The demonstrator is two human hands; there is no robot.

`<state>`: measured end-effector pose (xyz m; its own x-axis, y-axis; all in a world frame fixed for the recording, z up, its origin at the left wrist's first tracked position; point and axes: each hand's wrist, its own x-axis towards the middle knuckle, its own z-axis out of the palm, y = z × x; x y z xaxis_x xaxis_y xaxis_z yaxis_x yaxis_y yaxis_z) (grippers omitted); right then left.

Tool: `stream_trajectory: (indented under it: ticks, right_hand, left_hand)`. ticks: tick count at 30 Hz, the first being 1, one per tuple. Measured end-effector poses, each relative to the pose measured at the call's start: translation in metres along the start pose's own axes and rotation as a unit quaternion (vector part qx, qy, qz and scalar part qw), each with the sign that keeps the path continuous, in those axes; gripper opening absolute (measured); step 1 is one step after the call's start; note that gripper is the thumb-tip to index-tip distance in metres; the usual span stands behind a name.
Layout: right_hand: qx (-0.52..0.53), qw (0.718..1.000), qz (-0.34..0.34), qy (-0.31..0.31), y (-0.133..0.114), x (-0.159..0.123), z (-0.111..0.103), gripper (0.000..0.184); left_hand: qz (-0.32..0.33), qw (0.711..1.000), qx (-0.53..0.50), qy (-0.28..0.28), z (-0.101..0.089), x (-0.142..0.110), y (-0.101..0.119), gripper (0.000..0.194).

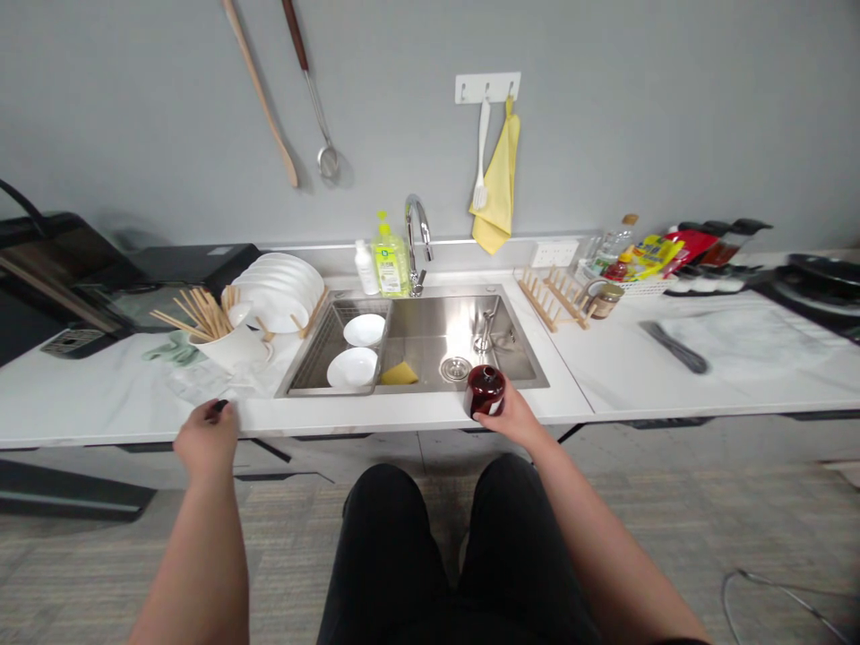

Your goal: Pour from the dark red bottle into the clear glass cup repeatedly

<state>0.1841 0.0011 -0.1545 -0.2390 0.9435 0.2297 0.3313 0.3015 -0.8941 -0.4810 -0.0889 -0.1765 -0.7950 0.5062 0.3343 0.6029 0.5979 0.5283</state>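
Observation:
My right hand (514, 417) is wrapped round a small dark red jar (485, 391) with a dark lid, held at the front edge of the steel sink (501, 313). My left hand (205, 439) is closed at the counter's front edge, left of the sink, pinching a small dark thing (219, 407) that I cannot make out. Just beyond it lies a crumpled clear wrap (202, 381). In the sink's left rack sit two white bowls (356, 349), with a yellow sponge (399, 374) beside them.
A white holder of wooden chopsticks (202, 318) and a rack of white plates (279, 287) stand left of the sink. Dish soap (391, 260) and the tap (417, 237) are behind it. A wooden rack (554, 300), jars, bottles and a dark utensil (675, 348) lie to the right.

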Motion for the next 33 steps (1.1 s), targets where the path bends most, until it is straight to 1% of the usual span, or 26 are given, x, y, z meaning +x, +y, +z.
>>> stream_trajectory:
  ticks: [2,5,7,9,10,12,14,16,18,20,22,23,24,26,28,31,33]
  right_hand:
    - [-0.003,1.0,0.003,0.0,-0.001,0.0,0.0,0.098]
    - [-0.013,1.0,0.003,0.005,-0.002,0.0,0.0,0.098]
    - [-0.015,1.0,0.003,0.001,-0.002,0.0,-0.001,0.098]
    - [-0.016,1.0,-0.003,0.001,-0.003,0.0,-0.001,0.097]
    - [-0.017,1.0,-0.008,0.003,-0.003,0.0,-0.001,0.096]
    - [-0.02,1.0,-0.019,0.012,-0.003,0.0,-0.001,0.095]
    - [-0.024,0.999,-0.022,0.015,-0.002,0.001,-0.001,0.094]
    - [-0.025,0.999,-0.019,0.012,-0.002,0.001,-0.001,0.095]
    - [-0.023,1.0,-0.014,0.009,-0.001,0.0,-0.001,0.095]
    - [-0.02,1.0,-0.007,0.01,-0.002,0.0,-0.001,0.095]
    - [-0.02,1.0,-0.004,0.017,-0.004,-0.001,-0.001,0.094]
    - [-0.021,1.0,-0.005,0.018,-0.005,-0.001,-0.001,0.094]
    - [-0.023,1.0,-0.006,0.017,-0.006,-0.001,-0.001,0.094]
    - [-0.024,1.0,-0.007,0.011,-0.009,-0.001,-0.001,0.094]
    - [-0.022,1.0,-0.01,0.011,-0.01,-0.001,-0.001,0.095]
    - [-0.022,0.999,-0.013,0.02,-0.01,-0.001,-0.002,0.096]
    - [-0.022,0.999,-0.015,0.018,-0.008,-0.002,-0.004,0.097]
  left_hand:
    - [0.043,0.998,0.04,0.004,0.004,-0.003,0.001,0.055]
    - [0.089,0.993,0.074,0.035,0.009,-0.001,0.004,0.06]
    - [0.091,0.991,0.088,0.036,0.01,0.001,0.007,0.062]
    - [0.076,0.993,0.09,0.027,0.008,0.0,0.011,0.062]
    - [0.063,0.994,0.079,0.03,0.006,-0.001,0.014,0.062]
    - [0.044,0.997,0.031,0.061,0.001,-0.008,0.022,0.059]
    - [0.047,0.992,-0.034,0.108,-0.004,-0.014,0.032,0.061]
    - [0.066,0.985,-0.093,0.13,-0.006,-0.017,0.045,0.066]
    - [0.08,0.982,-0.135,0.11,-0.002,-0.015,0.061,0.077]
    - [0.084,0.981,-0.158,0.073,0.005,-0.011,0.077,0.095]
    - [0.075,0.982,-0.167,0.046,0.014,-0.009,0.09,0.115]
    - [0.064,0.983,-0.167,0.037,0.018,-0.009,0.095,0.118]
    - [0.055,0.984,-0.166,0.032,0.022,-0.012,0.098,0.117]
    - [0.042,0.986,-0.159,0.032,0.026,-0.018,0.101,0.109]
    - [0.051,0.986,-0.154,0.044,0.026,-0.024,0.101,0.103]
    - [0.063,0.981,-0.167,0.071,0.022,-0.033,0.101,0.101]
    - [0.066,0.979,-0.185,0.048,0.019,-0.042,0.107,0.102]
